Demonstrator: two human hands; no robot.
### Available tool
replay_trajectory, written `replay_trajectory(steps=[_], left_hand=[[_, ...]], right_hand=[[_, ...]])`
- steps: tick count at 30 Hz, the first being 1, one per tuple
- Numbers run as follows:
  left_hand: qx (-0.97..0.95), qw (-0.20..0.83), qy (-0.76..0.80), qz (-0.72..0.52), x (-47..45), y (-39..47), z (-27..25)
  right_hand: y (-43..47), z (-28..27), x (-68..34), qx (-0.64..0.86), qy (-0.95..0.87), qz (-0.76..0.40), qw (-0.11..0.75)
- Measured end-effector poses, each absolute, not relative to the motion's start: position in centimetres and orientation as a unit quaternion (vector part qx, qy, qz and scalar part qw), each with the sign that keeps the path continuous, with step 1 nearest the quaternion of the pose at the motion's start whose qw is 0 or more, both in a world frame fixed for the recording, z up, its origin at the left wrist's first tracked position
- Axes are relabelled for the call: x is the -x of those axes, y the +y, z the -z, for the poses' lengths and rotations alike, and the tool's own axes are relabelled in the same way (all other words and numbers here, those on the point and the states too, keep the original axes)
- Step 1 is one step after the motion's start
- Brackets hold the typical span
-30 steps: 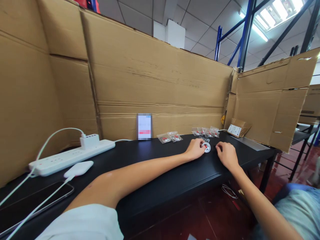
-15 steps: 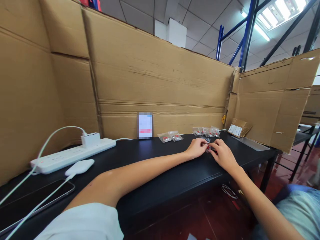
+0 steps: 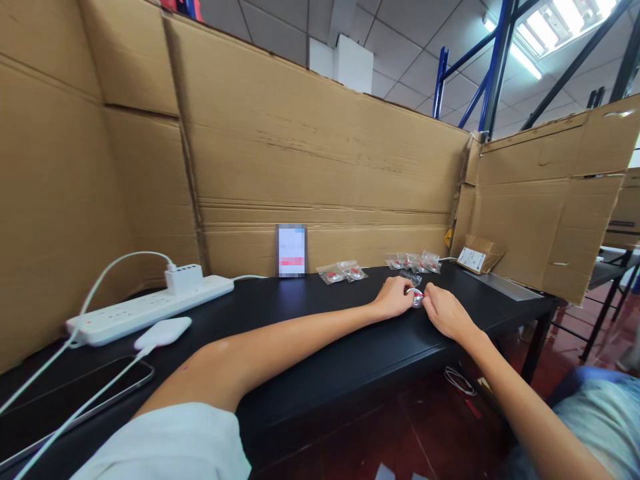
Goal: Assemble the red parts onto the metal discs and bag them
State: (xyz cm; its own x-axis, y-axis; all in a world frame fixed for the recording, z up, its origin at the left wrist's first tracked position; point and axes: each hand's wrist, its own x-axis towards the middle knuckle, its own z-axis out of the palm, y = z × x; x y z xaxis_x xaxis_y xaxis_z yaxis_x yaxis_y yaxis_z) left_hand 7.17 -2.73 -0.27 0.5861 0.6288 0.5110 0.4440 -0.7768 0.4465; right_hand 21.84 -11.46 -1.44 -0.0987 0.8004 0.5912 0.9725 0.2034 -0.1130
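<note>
Sm. rnd silver-white disc (image 3: pixel 417 302) w/ red, in L hand (image 3: pixel 394 297)

Left arm (image 3: pixel 300 335) stretches toward the right edge of the tabletop (image 3: pixel 480 303), left hand (image 3: pixel 394 298) pinching just beside the bent-fingered right hand (image 3: pixel 447 311), right forearm (image 3: pixel 520 390) slanting over the front edge

glossy round piece (image 3: pixel 417 301), shiny clear plastic packets (image 3: pixel 333 274), satin black tabletop (image 3: pixel 260 303), matt cardboard wall (image 3: pixel 320 153)
</note>
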Motion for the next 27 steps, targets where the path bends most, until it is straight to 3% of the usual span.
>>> replay_trajectory(steps=[18, 24, 27], left_hand=[[-0.879, 0.054, 0.4, -0.254, -7.1, -2.2, 0.7], [-0.883, 0.046, 0.375, -0.278, -7.1, -2.3, 0.6], [-0.893, 0.023, 0.339, -0.294, -7.1, -2.6, 0.6]], right_hand=[[-12.7, 1.2, -21.7, 0.546, -0.78, 0.097, 0.29], [-12.2, 1.4, -22.6, 0.629, -0.649, 0.227, 0.361], [-11.7, 1.5, -23.0, 0.682, -0.612, 0.245, 0.317]])
